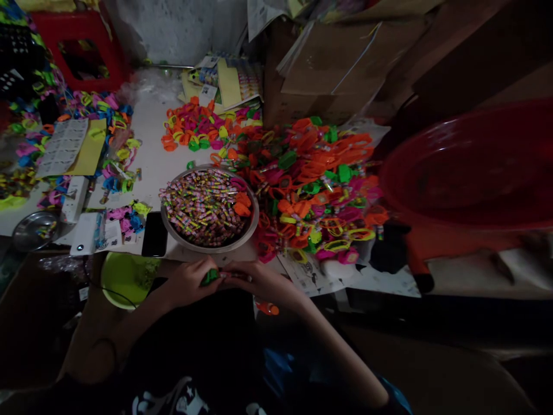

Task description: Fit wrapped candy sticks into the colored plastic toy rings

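Red plastic forms the stool (pixel 113 63) at the upper left of the frame, and below it we see pink, blue and yellow plastic pieces (pixel 123 153) scattered about a printed sheet (pixel 64 144). Lower down at the left edge sits a small metal bowl (pixel 25 231), with a white power strip (pixel 75 199) to its right. Next comes a black phone (pixel 154 234), lying flat near the table's front edge, and below it a lime-green bowl (pixel 118 279).

In the lower centre, our left hand (pixel 185 282) has its fingers closed around a green plastic piece (pixel 210 277), just below the steel bowl (pixel 207 251). That bowl is heaped with small wrapped tubes (pixel 199 204), and a few orange and pink pieces lie at its right side. Our right hand (pixel 259 281) meets the left, its fingertips pinched on a slim tube (pixel 235 276) beside the green plastic piece.

Right of the steel bowl we have a big pile of toy watches (pixel 311 193), mostly orange, pink and green, in front of a cardboard box (pixel 345 63). At the right of the frame rests a wide red basin (pixel 470 173).
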A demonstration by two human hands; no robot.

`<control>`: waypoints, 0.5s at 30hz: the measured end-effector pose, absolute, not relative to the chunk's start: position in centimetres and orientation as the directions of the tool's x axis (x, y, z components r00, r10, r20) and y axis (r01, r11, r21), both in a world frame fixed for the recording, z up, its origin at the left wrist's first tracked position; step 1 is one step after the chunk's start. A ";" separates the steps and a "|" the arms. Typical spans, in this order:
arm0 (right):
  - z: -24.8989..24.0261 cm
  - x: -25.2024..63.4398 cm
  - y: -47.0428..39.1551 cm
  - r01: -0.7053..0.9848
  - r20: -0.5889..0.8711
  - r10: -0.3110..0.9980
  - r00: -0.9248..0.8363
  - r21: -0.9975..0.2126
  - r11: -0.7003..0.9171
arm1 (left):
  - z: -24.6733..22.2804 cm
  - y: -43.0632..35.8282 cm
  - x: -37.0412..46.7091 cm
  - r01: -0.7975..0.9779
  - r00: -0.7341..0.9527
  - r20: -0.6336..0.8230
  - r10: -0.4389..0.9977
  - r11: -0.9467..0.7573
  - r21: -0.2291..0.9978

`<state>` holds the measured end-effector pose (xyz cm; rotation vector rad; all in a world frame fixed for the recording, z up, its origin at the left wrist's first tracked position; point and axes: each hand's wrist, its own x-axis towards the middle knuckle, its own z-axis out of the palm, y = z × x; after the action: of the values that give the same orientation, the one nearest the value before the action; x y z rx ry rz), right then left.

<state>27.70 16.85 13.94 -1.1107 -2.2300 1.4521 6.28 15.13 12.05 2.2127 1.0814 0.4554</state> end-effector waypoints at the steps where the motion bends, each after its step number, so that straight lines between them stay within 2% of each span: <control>1: 14.0 28.0 17.2 0.494 -0.234 0.678 -0.697 -0.842 0.218 | 11.9 15.1 6.1 0.578 0.617 -0.018 0.787 -0.437 0.690; 5: 14.3 31.1 19.0 0.637 -0.454 0.536 -0.712 -0.739 0.221 | 10.4 14.6 4.7 0.565 0.584 -0.111 0.804 -0.303 0.767; 7: 14.3 33.8 20.2 0.666 -0.462 0.584 -0.667 -0.721 0.191 | 9.3 14.4 3.5 0.584 0.507 -0.117 0.854 -0.240 0.775; 9: 14.0 36.6 21.3 0.635 -0.263 0.825 -0.500 -0.759 0.142 | 8.0 14.3 2.0 0.610 0.442 -0.102 0.891 -0.215 0.763; 10: 13.8 37.8 21.9 0.612 -0.077 0.953 -0.293 -0.781 0.125 | 7.3 14.2 1.3 0.617 0.420 -0.093 0.903 -0.209 0.759; 11: 13.5 38.7 22.3 0.598 0.088 0.993 -0.074 -0.793 0.115 | 6.6 14.1 0.7 0.620 0.405 -0.089 0.910 -0.201 0.758; 12: 13.1 39.3 22.7 0.599 0.204 0.974 0.098 -0.794 0.106 | 6.0 14.0 0.1 0.620 0.391 -0.091 0.916 -0.190 0.762; 13: 12.7 39.5 22.9 0.611 0.274 0.942 0.195 -0.785 0.102 | 5.3 13.9 -0.2 0.615 0.377 -0.095 0.921 -0.172 0.770; 14: 12.2 39.3 23.1 0.637 0.300 0.933 0.200 -0.763 0.108 | 4.6 13.8 -0.5 0.601 0.366 -0.106 0.924 -0.148 0.785; 15: 11.7 38.8 23.2 0.673 0.297 0.946 0.130 -0.727 0.136 | 3.9 13.8 -0.6 0.571 0.352 -0.123 0.928 -0.108 0.814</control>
<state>38.84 23.17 11.70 -1.6043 -1.6103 0.4290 -0.57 13.79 3.89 1.7924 1.3250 0.5462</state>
